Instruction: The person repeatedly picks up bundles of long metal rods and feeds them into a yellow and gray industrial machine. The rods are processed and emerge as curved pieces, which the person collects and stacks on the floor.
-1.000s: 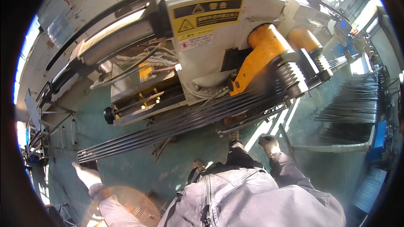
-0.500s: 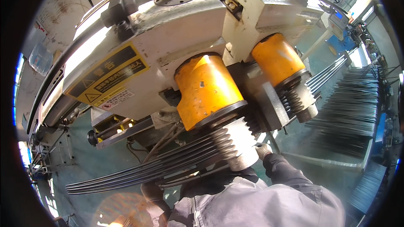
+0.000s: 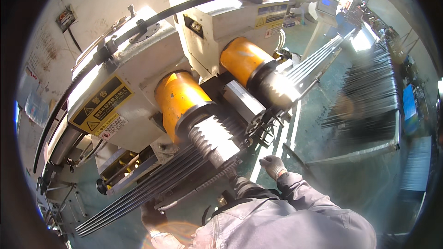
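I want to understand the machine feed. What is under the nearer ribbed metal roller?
Under the ribbed roller run long dark rods, side by side. The left hand is at them. How the rods sit beneath the roller is covered.

We're in a grey work jacket, right hand [image 3: 273, 166] in a grey knit glove, left hand [image 3: 152, 214] dark-gloved.
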A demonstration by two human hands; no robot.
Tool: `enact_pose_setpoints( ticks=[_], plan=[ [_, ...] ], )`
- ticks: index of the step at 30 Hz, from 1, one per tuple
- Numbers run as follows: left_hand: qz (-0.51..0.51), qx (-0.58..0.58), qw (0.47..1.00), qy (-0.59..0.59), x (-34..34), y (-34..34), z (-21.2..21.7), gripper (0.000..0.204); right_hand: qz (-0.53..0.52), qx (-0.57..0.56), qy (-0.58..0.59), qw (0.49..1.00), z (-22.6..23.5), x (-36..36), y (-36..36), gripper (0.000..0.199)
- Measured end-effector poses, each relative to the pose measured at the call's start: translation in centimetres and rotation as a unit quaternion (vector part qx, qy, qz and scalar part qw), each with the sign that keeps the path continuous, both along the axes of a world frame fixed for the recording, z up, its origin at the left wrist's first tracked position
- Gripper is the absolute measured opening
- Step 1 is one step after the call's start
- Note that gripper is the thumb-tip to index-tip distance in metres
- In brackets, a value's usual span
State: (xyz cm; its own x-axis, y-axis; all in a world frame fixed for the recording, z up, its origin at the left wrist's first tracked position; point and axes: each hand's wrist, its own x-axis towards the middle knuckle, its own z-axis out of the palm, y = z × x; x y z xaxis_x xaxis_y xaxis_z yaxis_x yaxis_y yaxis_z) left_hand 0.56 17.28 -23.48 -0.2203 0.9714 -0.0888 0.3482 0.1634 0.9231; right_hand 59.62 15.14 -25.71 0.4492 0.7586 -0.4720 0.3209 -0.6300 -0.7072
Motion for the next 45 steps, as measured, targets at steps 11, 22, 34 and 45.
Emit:
enact_pose_setpoints(
  ticks=[11,22,34,45],
  plan=[
    [0.093,0.124,0.800,-0.580,3.9,1.7,9.9,0.051,-0.118,0.347,0.172,0.914,18.0,-3.9,5.2,0.049],
    [-0.011,0.007,0.380,-0.925,4.8,-1.3,19.6,0.047,-0.197,0.418,0.280,0.841,19.9,-4.4,9.8,0.043],
    [0.192,0.238,0.891,-0.336,1.5,4.6,28.8,0.061,-0.141,0.441,0.234,0.855,16.4,-3.1,10.8,0.044],
    [0.142,0.358,0.893,-0.234,12.5,10.3,43.6,0.036,-0.151,0.426,0.463,0.762,17.9,-1.2,15.1,0.037]
  ],
)
